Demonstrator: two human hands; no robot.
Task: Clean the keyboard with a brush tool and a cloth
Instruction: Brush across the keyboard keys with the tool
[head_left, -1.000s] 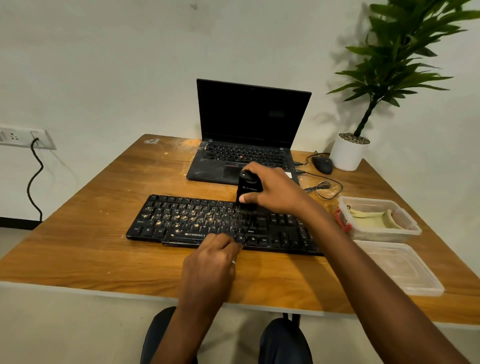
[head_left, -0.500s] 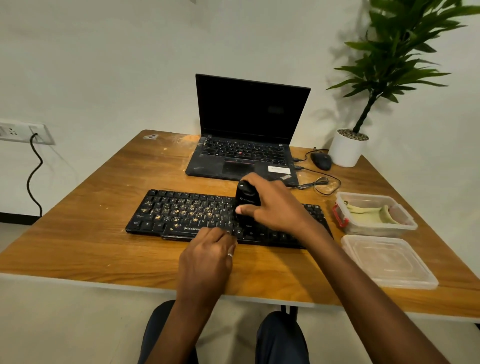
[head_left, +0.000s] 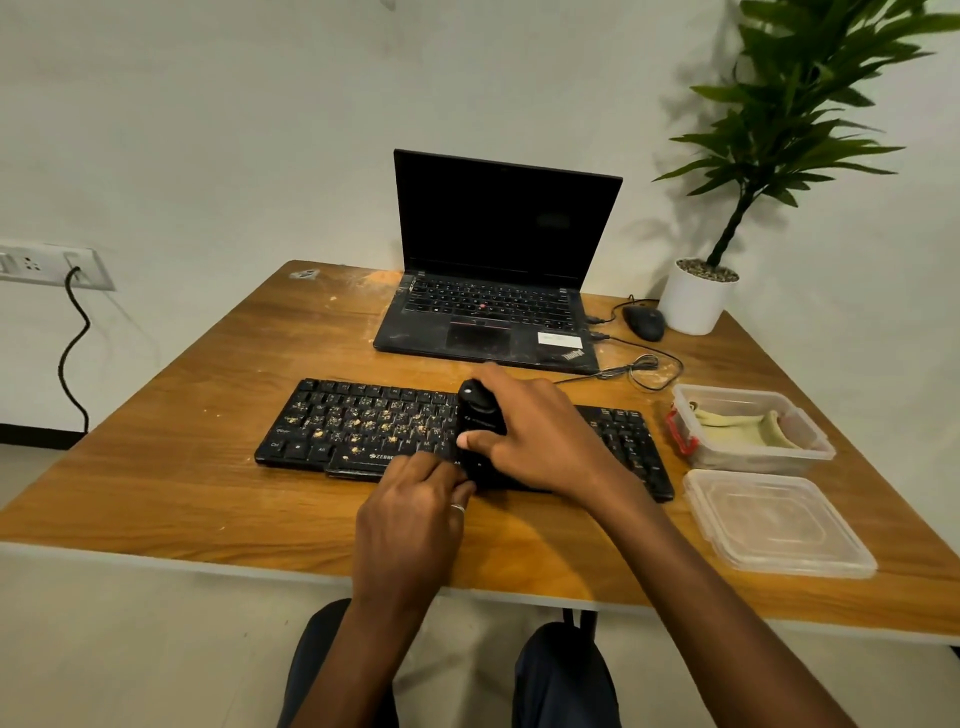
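Your table (head_left: 208, 415) is smooth, wood-grained; keyboard (head_left: 363, 426) and brush (head_left: 480, 410) are matt black plastic; the box (head_left: 753, 460) at 3 o'clock is clear glossy plastic.

Black keyboard (head_left: 363, 423), its left half speckled with tan crumbs — the brush tool (head_left: 480, 410) is black too. Table (head_left: 182, 467): warm brown wood grain. Far side, a black laptop (head_left: 498, 228) with a red trackpoint (head_left: 482, 307); white pot (head_left: 696, 304), green leaves (head_left: 789, 130). Right — pale yellow cloth (head_left: 727, 431) in a clear tub (head_left: 810, 453).

Black keyboard (head_left: 363, 431) crumb-strewn; black brush tool (head_left: 480, 415) upright on keys.
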